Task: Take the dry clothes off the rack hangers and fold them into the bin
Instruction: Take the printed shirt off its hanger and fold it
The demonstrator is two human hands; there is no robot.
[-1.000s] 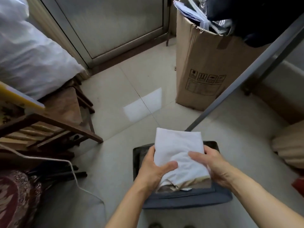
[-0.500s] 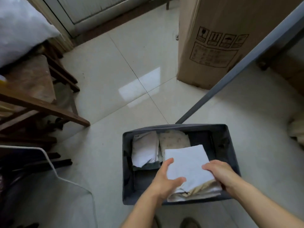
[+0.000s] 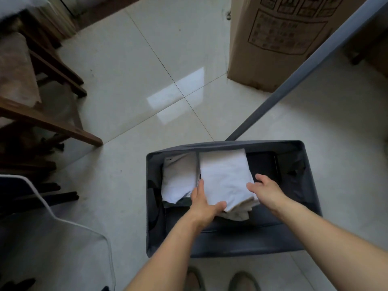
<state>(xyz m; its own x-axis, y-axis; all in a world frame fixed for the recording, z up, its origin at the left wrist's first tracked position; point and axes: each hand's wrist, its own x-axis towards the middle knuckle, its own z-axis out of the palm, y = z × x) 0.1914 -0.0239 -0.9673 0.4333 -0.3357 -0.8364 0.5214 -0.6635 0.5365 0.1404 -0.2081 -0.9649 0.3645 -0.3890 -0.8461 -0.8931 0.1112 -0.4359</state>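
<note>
A dark grey fabric bin (image 3: 226,143) stands on the floor just in front of my feet. A folded white cloth (image 3: 224,177) lies in its middle, its near end resting on a beige garment (image 3: 237,215). Another folded white garment (image 3: 178,179) lies to the left of it in the bin. My left hand (image 3: 202,203) is at the cloth's near left corner, fingers straight along its edge and thumb against the near end. My right hand (image 3: 266,190) touches the cloth's right edge with fingers spread and straight.
The grey rack leg (image 3: 304,68) slants from behind the bin up to the top right. A tall cardboard box (image 3: 273,38) stands behind it. Wooden furniture (image 3: 48,122) fills the left side and a dark white-edged seat (image 3: 52,238) the bottom left. My shoes (image 3: 243,280) are below the bin.
Both hands carried the folded white cloth down from above the bin and laid it in the middle, over a beige garment. Their grip has loosened, and the view has tilted further down.
</note>
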